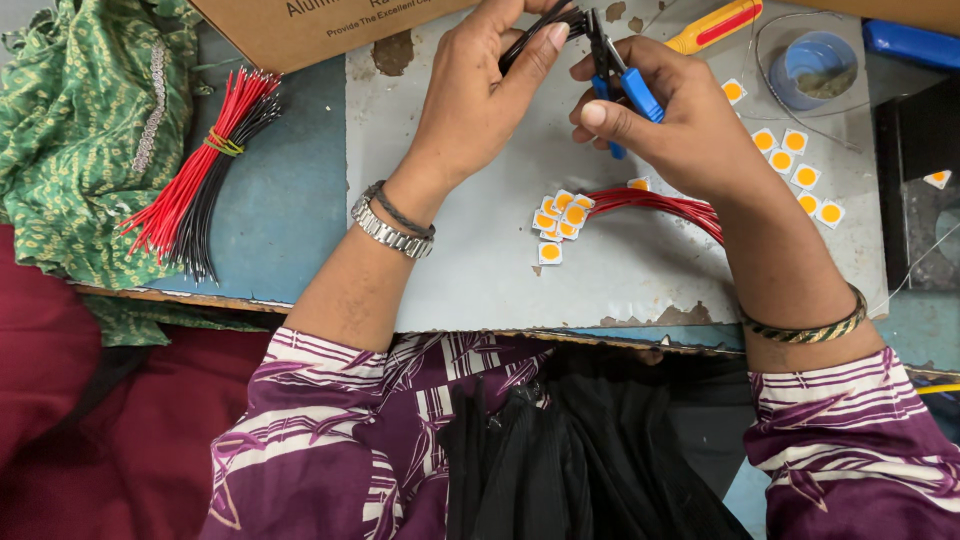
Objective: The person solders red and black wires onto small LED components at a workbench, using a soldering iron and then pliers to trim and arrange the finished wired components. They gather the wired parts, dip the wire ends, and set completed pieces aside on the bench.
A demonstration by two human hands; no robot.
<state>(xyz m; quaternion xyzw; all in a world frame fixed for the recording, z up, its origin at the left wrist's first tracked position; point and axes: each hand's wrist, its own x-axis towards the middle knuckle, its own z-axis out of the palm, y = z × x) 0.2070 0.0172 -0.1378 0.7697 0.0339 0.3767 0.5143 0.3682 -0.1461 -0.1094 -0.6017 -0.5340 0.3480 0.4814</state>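
Counter (470, 270) carries a grey sheet, with a red-and-black wire bundle (205, 165) lying well left of it and small yellow-centred square chips (558, 218) at its middle. Above those chips, the left hand (480, 95) has its fingers pinched on black wires (540, 35). Just right of it, the right hand (670, 115) is wrapped around blue-handled pliers (615, 70) whose tip meets the wires.
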